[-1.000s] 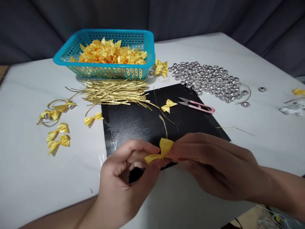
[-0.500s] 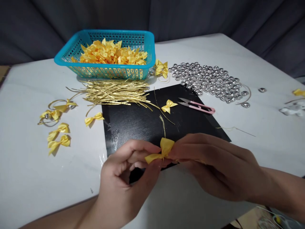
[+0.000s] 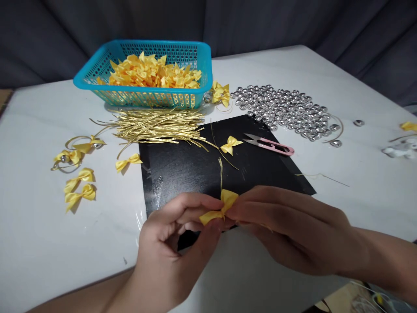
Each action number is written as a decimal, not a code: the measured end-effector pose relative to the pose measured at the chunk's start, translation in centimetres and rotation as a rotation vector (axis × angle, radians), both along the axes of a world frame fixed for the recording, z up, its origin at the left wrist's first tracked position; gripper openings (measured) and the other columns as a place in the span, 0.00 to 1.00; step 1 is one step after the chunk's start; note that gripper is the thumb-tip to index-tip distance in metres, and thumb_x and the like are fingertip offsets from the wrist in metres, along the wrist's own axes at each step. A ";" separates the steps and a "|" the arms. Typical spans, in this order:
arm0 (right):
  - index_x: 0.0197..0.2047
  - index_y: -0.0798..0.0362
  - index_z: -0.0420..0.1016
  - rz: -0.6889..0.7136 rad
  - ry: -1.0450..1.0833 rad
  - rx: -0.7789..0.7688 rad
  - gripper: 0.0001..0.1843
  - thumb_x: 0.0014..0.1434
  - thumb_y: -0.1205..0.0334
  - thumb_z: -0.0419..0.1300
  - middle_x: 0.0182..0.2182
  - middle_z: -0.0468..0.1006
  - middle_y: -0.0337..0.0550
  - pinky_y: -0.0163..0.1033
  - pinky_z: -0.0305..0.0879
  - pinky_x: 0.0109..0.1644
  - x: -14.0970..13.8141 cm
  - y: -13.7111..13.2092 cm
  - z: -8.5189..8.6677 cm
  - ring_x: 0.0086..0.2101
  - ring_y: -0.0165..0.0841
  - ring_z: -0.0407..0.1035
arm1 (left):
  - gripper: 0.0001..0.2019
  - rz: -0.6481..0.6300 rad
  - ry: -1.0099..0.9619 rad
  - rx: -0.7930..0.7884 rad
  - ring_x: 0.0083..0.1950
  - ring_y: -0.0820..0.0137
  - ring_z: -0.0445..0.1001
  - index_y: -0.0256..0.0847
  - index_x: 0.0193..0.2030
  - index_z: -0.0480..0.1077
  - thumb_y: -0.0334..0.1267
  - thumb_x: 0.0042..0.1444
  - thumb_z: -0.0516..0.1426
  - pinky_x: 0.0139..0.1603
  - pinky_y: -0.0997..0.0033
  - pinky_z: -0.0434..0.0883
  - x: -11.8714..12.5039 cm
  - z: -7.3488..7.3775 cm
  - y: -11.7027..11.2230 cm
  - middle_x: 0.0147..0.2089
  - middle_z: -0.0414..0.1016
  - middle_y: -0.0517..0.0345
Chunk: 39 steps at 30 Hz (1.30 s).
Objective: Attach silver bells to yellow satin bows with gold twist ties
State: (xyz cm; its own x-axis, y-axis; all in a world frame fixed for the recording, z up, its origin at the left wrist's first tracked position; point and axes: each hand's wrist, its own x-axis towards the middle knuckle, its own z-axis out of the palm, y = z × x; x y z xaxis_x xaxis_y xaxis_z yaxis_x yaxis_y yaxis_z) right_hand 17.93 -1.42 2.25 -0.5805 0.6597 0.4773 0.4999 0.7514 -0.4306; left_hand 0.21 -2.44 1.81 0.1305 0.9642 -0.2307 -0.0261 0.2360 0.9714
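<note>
White table (image 3: 35, 234) w/ black board (image 3: 185, 167) on it; blue basket (image 3: 143, 90) of yellow bows (image 3: 150, 74) behind. R hand (image 3: 296, 232): fingers pressed together, tips at rt side of held bow (image 3: 228, 198), can't tell if pinching. L hand (image 3: 176, 248): thumb + fingers pinch held bow over board's near edge. Silver beads (image 3: 285, 108) to rt of basket, gold cords (image 3: 156, 126) in front of it. Pink snips (image 3: 272, 144) partly on board, thread (image 3: 221, 174) just beyond held bow

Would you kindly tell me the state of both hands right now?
Left hand: closed, holding a bow between thumb and fingers.
Right hand: fingers together, fingertips at the same bow; its grip is hidden, so I cannot tell.
</note>
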 end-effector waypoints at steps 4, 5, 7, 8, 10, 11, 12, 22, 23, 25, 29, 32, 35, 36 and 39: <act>0.41 0.58 0.70 0.044 0.096 -0.004 0.06 0.61 0.71 0.54 0.34 0.78 0.45 0.22 0.72 0.43 0.0 0.1 0.2 0.37 0.24 0.74 | 0.08 -0.035 -0.006 0.049 0.25 0.74 0.77 0.44 0.33 0.74 0.28 0.46 0.61 0.24 0.81 0.73 -0.2 -0.3 0.1 0.28 0.81 0.61; 0.41 0.58 0.70 0.050 0.098 -0.008 0.06 0.62 0.71 0.54 0.34 0.78 0.46 0.22 0.72 0.43 -0.1 0.2 0.3 0.37 0.24 0.74 | 0.08 -0.055 -0.016 0.075 0.25 0.74 0.77 0.44 0.34 0.75 0.28 0.47 0.61 0.25 0.81 0.74 -0.3 -0.4 0.2 0.29 0.81 0.61; 0.41 0.57 0.71 0.048 0.101 -0.013 0.07 0.62 0.71 0.53 0.35 0.78 0.46 0.23 0.73 0.43 -0.1 0.2 0.2 0.37 0.24 0.74 | 0.09 -0.097 -0.029 0.113 0.27 0.73 0.78 0.45 0.36 0.75 0.27 0.48 0.60 0.25 0.81 0.75 -0.5 -0.7 0.3 0.31 0.82 0.60; 0.42 0.57 0.71 0.041 0.106 -0.023 0.07 0.62 0.71 0.52 0.35 0.78 0.46 0.24 0.73 0.43 -0.2 0.2 0.1 0.37 0.24 0.74 | 0.09 -0.109 -0.031 0.120 0.27 0.72 0.79 0.44 0.36 0.75 0.27 0.49 0.60 0.26 0.81 0.75 -0.6 -0.8 0.3 0.31 0.82 0.59; 0.41 0.58 0.71 0.033 0.130 -0.054 0.07 0.61 0.73 0.53 0.35 0.78 0.46 0.23 0.73 0.41 -0.3 0.3 0.0 0.36 0.24 0.74 | 0.08 -0.095 -0.038 0.108 0.29 0.71 0.80 0.44 0.36 0.75 0.28 0.50 0.60 0.27 0.81 0.76 -0.6 -0.9 0.3 0.31 0.82 0.59; 0.41 0.59 0.71 0.034 0.146 -0.077 0.08 0.60 0.75 0.54 0.34 0.78 0.46 0.23 0.73 0.41 -0.3 0.4 0.0 0.35 0.24 0.74 | 0.08 -0.080 -0.048 0.095 0.29 0.71 0.80 0.44 0.36 0.75 0.28 0.50 0.59 0.28 0.81 0.77 -0.6 -1.0 0.3 0.30 0.82 0.60; 0.41 0.60 0.71 0.042 0.159 -0.106 0.08 0.59 0.75 0.55 0.33 0.78 0.46 0.22 0.72 0.40 -0.4 0.5 0.0 0.35 0.24 0.73 | 0.08 -0.076 -0.063 0.085 0.30 0.72 0.80 0.44 0.36 0.75 0.27 0.51 0.59 0.29 0.81 0.77 -0.6 -1.0 0.2 0.30 0.82 0.60; 0.42 0.55 0.70 0.057 0.170 -0.118 0.08 0.60 0.73 0.55 0.36 0.79 0.44 0.24 0.73 0.43 -0.3 0.5 0.6 0.38 0.23 0.74 | 0.11 -0.054 -0.071 0.123 0.29 0.75 0.80 0.47 0.35 0.76 0.25 0.51 0.60 0.28 0.86 0.75 -0.5 -1.0 0.2 0.30 0.82 0.64; 0.42 0.54 0.70 0.058 0.170 -0.126 0.09 0.61 0.73 0.54 0.36 0.78 0.44 0.25 0.73 0.42 -0.2 0.5 0.5 0.38 0.23 0.74 | 0.11 -0.062 -0.059 0.132 0.29 0.75 0.80 0.47 0.35 0.75 0.25 0.50 0.60 0.28 0.85 0.75 -0.5 -1.0 0.2 0.30 0.82 0.64; 0.43 0.54 0.69 0.063 0.186 -0.145 0.10 0.60 0.74 0.54 0.37 0.78 0.44 0.25 0.73 0.41 -0.2 0.5 0.5 0.37 0.24 0.74 | 0.10 -0.067 -0.044 0.143 0.29 0.74 0.80 0.46 0.35 0.75 0.25 0.50 0.59 0.27 0.85 0.75 -0.6 -0.9 0.3 0.30 0.82 0.63; 0.44 0.55 0.69 0.080 0.207 -0.196 0.11 0.59 0.76 0.54 0.36 0.78 0.44 0.24 0.73 0.40 -0.1 0.4 0.5 0.37 0.23 0.74 | 0.11 -0.070 -0.065 0.142 0.30 0.74 0.80 0.45 0.35 0.75 0.24 0.50 0.59 0.29 0.85 0.76 -0.5 -0.9 0.4 0.30 0.82 0.64; 0.44 0.56 0.68 0.104 0.214 -0.217 0.11 0.59 0.77 0.54 0.36 0.77 0.44 0.23 0.72 0.41 -0.1 0.4 0.6 0.38 0.22 0.73 | 0.13 -0.075 -0.094 0.123 0.30 0.76 0.80 0.46 0.35 0.75 0.23 0.50 0.59 0.30 0.87 0.75 -0.5 -0.9 0.3 0.31 0.82 0.66; 0.43 0.58 0.69 0.122 0.237 -0.217 0.11 0.59 0.78 0.54 0.36 0.77 0.45 0.23 0.71 0.42 -0.2 0.6 0.6 0.38 0.23 0.72 | 0.13 -0.073 -0.110 0.100 0.31 0.77 0.80 0.47 0.35 0.75 0.23 0.51 0.59 0.31 0.87 0.75 -0.5 -1.0 0.2 0.31 0.82 0.67; 0.43 0.59 0.69 0.125 0.248 -0.217 0.11 0.58 0.79 0.54 0.36 0.77 0.46 0.23 0.71 0.42 -0.3 0.6 0.6 0.38 0.23 0.72 | 0.12 -0.066 -0.112 0.095 0.31 0.77 0.80 0.47 0.35 0.75 0.24 0.51 0.59 0.31 0.86 0.76 -0.5 -1.0 0.1 0.31 0.82 0.67; 0.42 0.63 0.69 0.135 0.253 -0.218 0.10 0.57 0.80 0.54 0.35 0.77 0.47 0.22 0.70 0.43 -0.4 0.8 0.5 0.38 0.22 0.71 | 0.11 -0.061 -0.109 0.101 0.30 0.76 0.80 0.47 0.35 0.75 0.24 0.50 0.59 0.31 0.86 0.76 -0.5 -1.0 0.1 0.30 0.82 0.66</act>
State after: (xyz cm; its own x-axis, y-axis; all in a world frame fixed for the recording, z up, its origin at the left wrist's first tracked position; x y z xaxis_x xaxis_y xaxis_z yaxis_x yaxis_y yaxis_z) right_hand 17.55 -0.66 2.76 -0.5511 0.6873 0.4731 0.2596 0.6801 -0.6856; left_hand -0.28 -2.32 0.85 0.2087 0.9712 -0.1147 -0.1209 0.1420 0.9825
